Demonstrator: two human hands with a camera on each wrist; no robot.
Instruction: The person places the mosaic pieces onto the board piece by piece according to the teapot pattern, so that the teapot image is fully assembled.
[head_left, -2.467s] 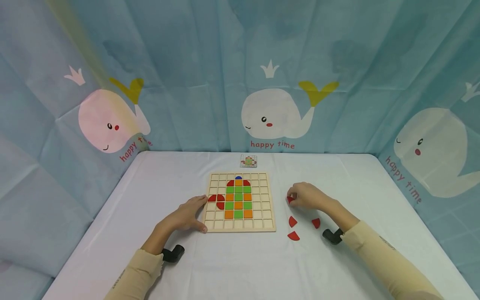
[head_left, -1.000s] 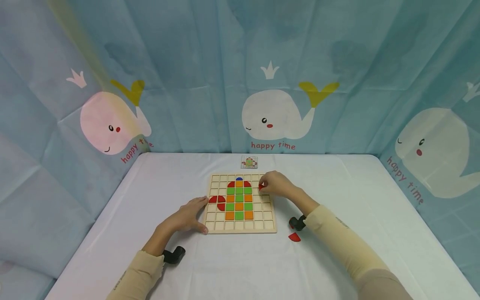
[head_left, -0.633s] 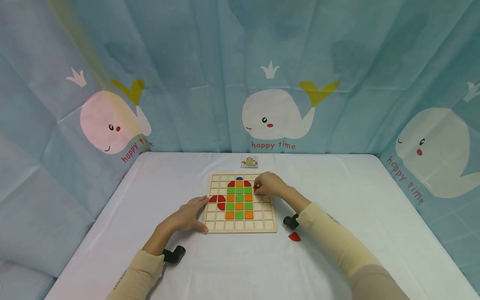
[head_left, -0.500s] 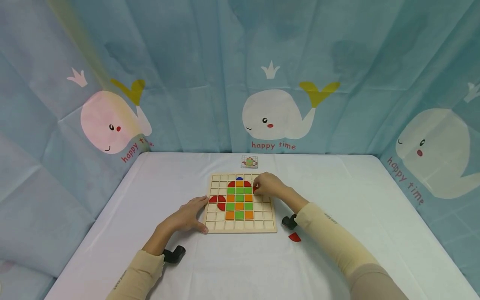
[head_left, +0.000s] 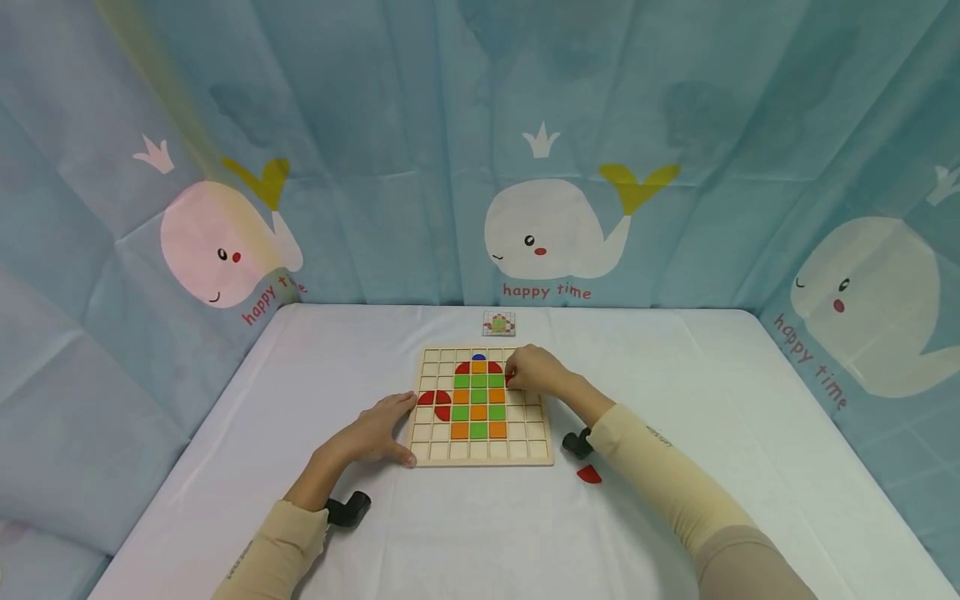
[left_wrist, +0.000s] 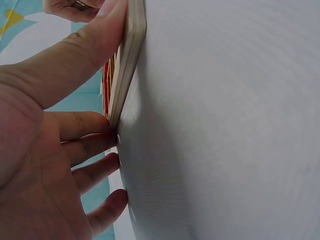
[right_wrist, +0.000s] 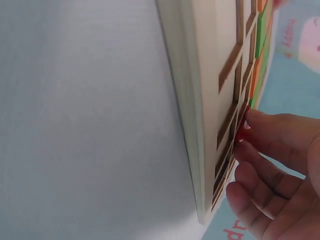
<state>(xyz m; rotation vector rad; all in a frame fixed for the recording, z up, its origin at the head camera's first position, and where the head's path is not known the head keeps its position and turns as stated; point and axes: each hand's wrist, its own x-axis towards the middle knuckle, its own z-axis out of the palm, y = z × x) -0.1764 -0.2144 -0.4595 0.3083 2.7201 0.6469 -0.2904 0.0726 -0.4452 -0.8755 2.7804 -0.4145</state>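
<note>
A wooden grid board [head_left: 528, 452] lies on the table, filled in its middle with green and orange squares, a blue half-round at the top and several red quarter-circle pieces. My right hand [head_left: 538, 371] pinches a red quarter-circle piece [right_wrist: 243, 131] between thumb and forefinger, at a cell just right of the upper green squares. The fingers largely cover that piece. At the board's left edge rests my left hand [head_left: 375, 429], its fingers and thumb spread. In the left wrist view, the thumb [left_wrist: 85, 47] touches the board's side.
One loose red quarter-circle piece [head_left: 588, 474] lies on the white tablecloth [head_left: 465, 533], right of the board's near corner. Behind the board sits a small pattern card [head_left: 498, 323]. A whale-print curtain [head_left: 375, 233] hangs at the back. Black wrist cameras [head_left: 348, 509] stick out below both hands.
My right hand has brought the red piece from the table leftward onto the board, moving barely in the last half second. Its arm now hides other loose pieces. My left hand stays put.
</note>
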